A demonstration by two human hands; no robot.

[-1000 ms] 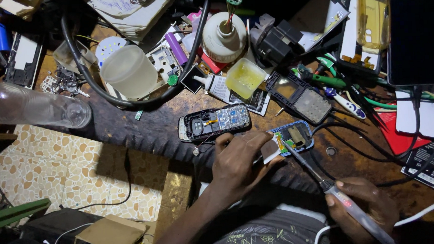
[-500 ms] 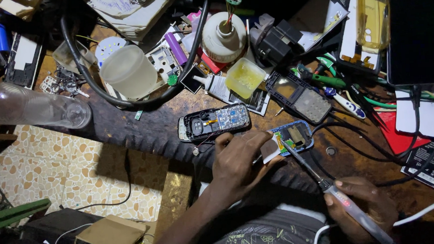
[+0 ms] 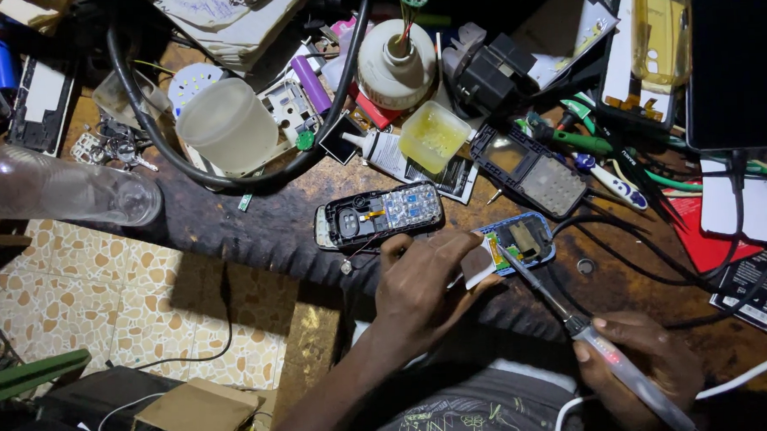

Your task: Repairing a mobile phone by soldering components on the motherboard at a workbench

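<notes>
My left hand [image 3: 421,283] rests on the dark wooden bench and pins a small blue-edged phone circuit board [image 3: 516,242] by its left end. My right hand [image 3: 640,364] grips a soldering iron [image 3: 578,328] whose thin tip touches the board's middle. Just above my left hand lies an opened phone body [image 3: 379,214] with its blue board exposed. A black keypad frame [image 3: 530,170] lies to the upper right of the small board.
A clear plastic bottle [image 3: 59,186] lies on its side at the left edge. A translucent cup [image 3: 224,123], a yellow tub [image 3: 433,136], a white spool [image 3: 394,64], black cables and hand tools crowd the back. A tiled floor and a cardboard box [image 3: 189,414] lie below left.
</notes>
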